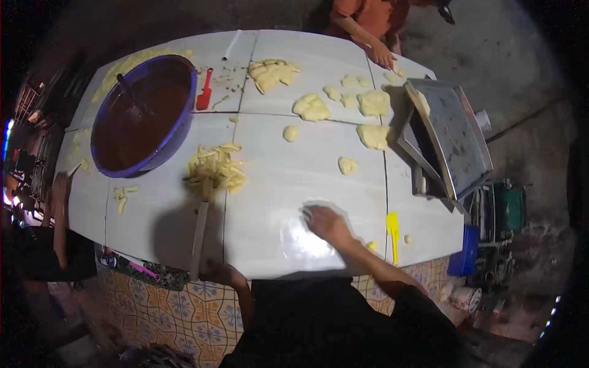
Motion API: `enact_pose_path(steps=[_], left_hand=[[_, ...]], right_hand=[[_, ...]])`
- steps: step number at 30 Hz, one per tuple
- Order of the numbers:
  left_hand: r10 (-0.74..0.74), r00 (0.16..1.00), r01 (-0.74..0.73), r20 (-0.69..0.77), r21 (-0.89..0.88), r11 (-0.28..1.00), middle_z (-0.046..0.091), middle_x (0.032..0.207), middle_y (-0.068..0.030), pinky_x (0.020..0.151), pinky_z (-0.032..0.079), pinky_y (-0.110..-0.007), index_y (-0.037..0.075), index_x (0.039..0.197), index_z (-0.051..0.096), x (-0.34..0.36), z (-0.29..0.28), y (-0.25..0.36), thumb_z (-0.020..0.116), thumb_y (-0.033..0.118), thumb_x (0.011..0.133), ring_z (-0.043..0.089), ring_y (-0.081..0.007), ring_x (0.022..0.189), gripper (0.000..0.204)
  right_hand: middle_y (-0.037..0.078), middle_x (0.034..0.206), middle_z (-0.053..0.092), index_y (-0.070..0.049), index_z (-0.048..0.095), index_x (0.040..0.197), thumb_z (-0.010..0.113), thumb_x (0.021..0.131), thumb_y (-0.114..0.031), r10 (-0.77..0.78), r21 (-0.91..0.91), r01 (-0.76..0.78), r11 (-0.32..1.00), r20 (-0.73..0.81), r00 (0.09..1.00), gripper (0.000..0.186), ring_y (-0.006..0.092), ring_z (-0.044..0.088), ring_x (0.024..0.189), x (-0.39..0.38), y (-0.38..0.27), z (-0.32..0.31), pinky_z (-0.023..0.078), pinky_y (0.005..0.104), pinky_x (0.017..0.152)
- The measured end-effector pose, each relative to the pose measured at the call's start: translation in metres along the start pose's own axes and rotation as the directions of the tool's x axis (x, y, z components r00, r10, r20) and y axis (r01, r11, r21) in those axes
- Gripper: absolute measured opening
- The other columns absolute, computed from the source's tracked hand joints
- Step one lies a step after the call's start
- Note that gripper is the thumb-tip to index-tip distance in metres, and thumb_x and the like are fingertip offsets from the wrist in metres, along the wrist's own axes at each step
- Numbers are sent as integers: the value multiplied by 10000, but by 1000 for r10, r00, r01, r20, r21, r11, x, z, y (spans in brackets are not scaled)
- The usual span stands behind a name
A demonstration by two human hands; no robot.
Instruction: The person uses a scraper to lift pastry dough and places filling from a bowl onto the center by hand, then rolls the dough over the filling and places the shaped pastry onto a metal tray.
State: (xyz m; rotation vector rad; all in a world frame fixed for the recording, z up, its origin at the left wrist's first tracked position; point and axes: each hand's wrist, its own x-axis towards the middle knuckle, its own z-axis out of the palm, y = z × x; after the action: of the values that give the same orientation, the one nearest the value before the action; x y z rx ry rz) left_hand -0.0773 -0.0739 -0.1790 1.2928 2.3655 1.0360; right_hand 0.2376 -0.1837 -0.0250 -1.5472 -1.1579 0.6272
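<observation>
One half-open right hand [330, 226] is showing, apparently empty, at centre. Left hand [223, 274], lower left, is probably steadying a bar [199, 239]; closure indeterminable.

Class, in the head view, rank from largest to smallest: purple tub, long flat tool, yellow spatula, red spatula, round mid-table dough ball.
1. purple tub
2. long flat tool
3. yellow spatula, red spatula (too alike to rank)
4. round dough ball

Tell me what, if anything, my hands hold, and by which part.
Your right hand shows nothing held. Your left hand is beside the near end of the long tool, grip unclear.
</observation>
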Motion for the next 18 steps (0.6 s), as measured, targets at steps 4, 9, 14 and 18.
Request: enact_pose_path(steps=[4, 9, 14, 18], left_hand=[[55, 998, -55, 6, 76, 996, 431, 1319, -221, 980, 391, -373, -23, 1374, 319, 6, -4, -14, 424, 282, 972, 492, -283, 1164, 515], [141, 988, -148, 64, 115, 982, 425, 1322, -221, 969, 404, -383, -22, 1378, 308, 4, 6, -8, 432, 291, 969, 491, -288, 1163, 530], [212, 976, -217, 48, 170, 961, 420, 1326, -221, 958, 416, -394, -22, 1382, 297, 19, 6, -21, 441, 301, 967, 490, -292, 1163, 545], [251, 966, -259, 65, 222, 940, 415, 1329, -220, 950, 426, -402, -22, 1385, 289, 22, 3, -34, 449, 308, 964, 489, -296, 1162, 558]], right_hand=[[266, 1117, 579, 55, 558, 1130, 563, 836, -129, -37, -512, 15, 859, -34, 999, 347, 394, 546, 1089, -1, -77, -65, 442, 413, 932], [311, 1389, 311, 32, 367, 1348, 547, 860, -212, 133, -676, -209, 707, -163, 978, 575, 485, 311, 1279, -168, -60, -54, 291, 541, 1029], [375, 1427, 150, -37, 240, 1430, 435, 927, -409, 348, -815, -402, 417, -265, 899, 656, 522, 152, 1334, -170, -48, -47, 157, 566, 1072], [383, 1417, 172, -16, 585, 1183, 502, 882, -322, 266, -625, -385, 679, -280, 922, 437, 519, 195, 1327, -166, -60, -46, 216, 551, 1066]])
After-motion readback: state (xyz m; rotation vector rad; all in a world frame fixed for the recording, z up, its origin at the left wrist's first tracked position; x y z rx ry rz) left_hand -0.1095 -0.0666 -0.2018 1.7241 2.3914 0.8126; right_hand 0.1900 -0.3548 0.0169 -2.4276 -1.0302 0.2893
